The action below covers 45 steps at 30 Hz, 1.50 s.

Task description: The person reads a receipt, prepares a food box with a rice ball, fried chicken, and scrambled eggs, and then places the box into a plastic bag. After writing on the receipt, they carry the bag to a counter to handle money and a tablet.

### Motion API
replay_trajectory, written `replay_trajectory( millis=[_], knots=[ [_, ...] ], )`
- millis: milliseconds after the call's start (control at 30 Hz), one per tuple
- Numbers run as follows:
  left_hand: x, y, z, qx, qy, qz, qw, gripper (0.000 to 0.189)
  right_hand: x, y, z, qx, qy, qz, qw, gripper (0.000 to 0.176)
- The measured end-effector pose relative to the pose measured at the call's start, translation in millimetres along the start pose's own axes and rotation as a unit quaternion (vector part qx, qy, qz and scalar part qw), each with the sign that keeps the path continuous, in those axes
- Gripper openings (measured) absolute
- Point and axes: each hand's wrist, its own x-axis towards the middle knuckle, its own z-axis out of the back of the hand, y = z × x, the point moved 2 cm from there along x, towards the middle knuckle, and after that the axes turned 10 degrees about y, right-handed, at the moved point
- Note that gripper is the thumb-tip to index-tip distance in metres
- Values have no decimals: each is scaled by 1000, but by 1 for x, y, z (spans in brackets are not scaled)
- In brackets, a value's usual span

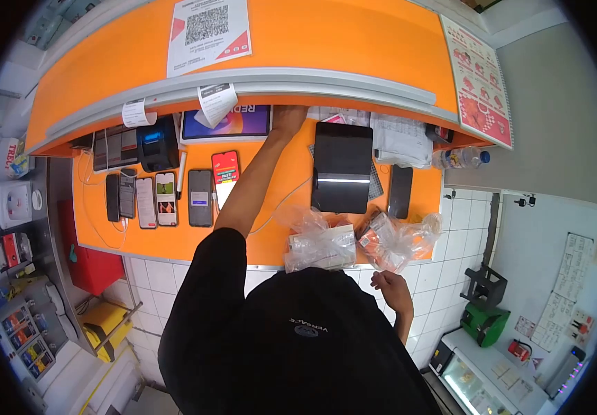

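My left hand (289, 119) reaches under the raised orange shelf, beside a boxed tablet (226, 123); its fingers are hidden there. Below the counter's front edge hangs my right hand (392, 287), fingers curled, and whether it holds anything is too small to tell. Two clear plastic bags with packages, one on the left (322, 243) and one on the right (392, 242), lie at the edge near my right hand. A black tablet (342, 167) lies behind them. Left of my forearm is a phone with a red and white screen (226, 176).
Several phones and cables lie on the orange counter (105, 238) at the left, near a black printer (157, 144). Papers (401, 140), a water bottle (462, 158) and a dark phone (400, 191) are at the right. The shelf (340, 48) overhangs the counter's back.
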Motion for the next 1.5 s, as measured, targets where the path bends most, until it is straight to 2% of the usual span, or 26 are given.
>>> replay_trajectory(
  millis=[67,100,133,200,233,267,333,367,867,1033,1067,1100,1133,1200,1267,1333,1400,1433,1467,1500],
  knots=[
    [-4,-5,-4,93,115,-20,989,24,-1,-4,0,-4,-2,-3,1000,39],
    [-8,-3,-2,69,232,5,970,29,-2,-6,0,-6,-8,-12,1000,39],
    [-5,-6,0,68,234,5,970,29,-4,-8,0,-7,-13,-22,1000,40],
    [0,-8,3,-13,326,56,944,38,-8,-11,0,-8,-16,-25,1000,40],
    [-1,-9,5,-9,331,94,939,44,-9,-12,1,-9,-21,-26,999,41],
    [0,-2,-2,-7,333,94,938,44,-9,-14,0,-7,-20,-26,999,41],
    [11,20,-22,3,216,97,971,47,-8,-18,-1,-4,-29,-17,999,35],
    [14,24,-25,-5,215,94,972,41,-9,-18,-1,0,-32,-23,999,35],
    [21,36,-36,-35,194,173,965,37,-21,-36,-14,27,-39,-58,997,32],
    [6,40,-18,-130,105,162,973,31,-23,-35,-13,24,-44,-48,998,32],
    [4,37,-8,-183,57,143,971,28,-22,-34,-13,17,-49,-43,998,32],
    [3,23,13,-186,127,194,955,28,-23,-28,-10,12,-51,-23,998,28],
    [-4,13,24,-185,127,195,955,28,-20,-23,-8,12,-50,-23,998,28],
    [-23,-14,37,-417,130,175,883,36,-9,-5,1,114,-129,113,979,22],
    [-50,-75,71,-501,198,179,823,46,1,61,12,124,-184,177,959,21],
    [-87,-107,66,-625,276,155,713,51,30,122,10,137,-236,279,921,25],
    [-106,-146,87,-658,347,241,624,50,74,146,6,92,-193,297,931,22],
    [-117,-147,78,-658,348,240,624,50,100,143,6,110,-114,318,935,23],
    [-130,-141,60,-616,384,200,658,49,121,141,7,125,-35,337,932,23],
    [-136,-142,57,-572,418,162,687,47,129,147,4,124,-35,337,933,23]
  ],
)
